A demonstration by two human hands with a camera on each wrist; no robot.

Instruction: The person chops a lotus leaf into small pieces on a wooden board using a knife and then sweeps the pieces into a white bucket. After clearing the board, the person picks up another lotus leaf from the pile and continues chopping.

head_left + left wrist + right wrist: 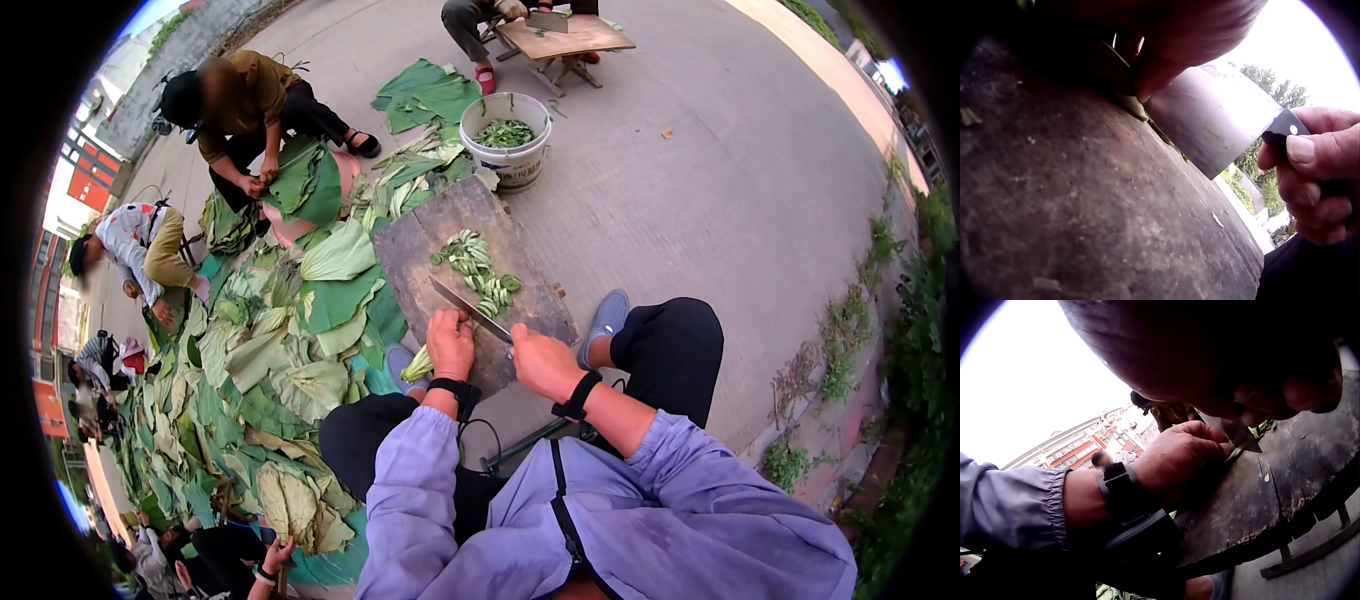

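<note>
1. The left hand (450, 345) pinches the greens (417, 366) at the near left corner of the worktop (410, 248); the right hand (550, 366) grips the knife (468, 308).
2. Caution: rolling greens or a slipping stroke could cut the left hand, its fingertips (1150, 81) just beside the knife.
3. The left wrist view shows the knife's broad face; the head view, unlike it, shows slices (478, 268) mid-worktop.

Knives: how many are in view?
2: one knife in the wearer's right hand, one cleaver over the far wooden board. Others may be hidden among the people at left.
</note>
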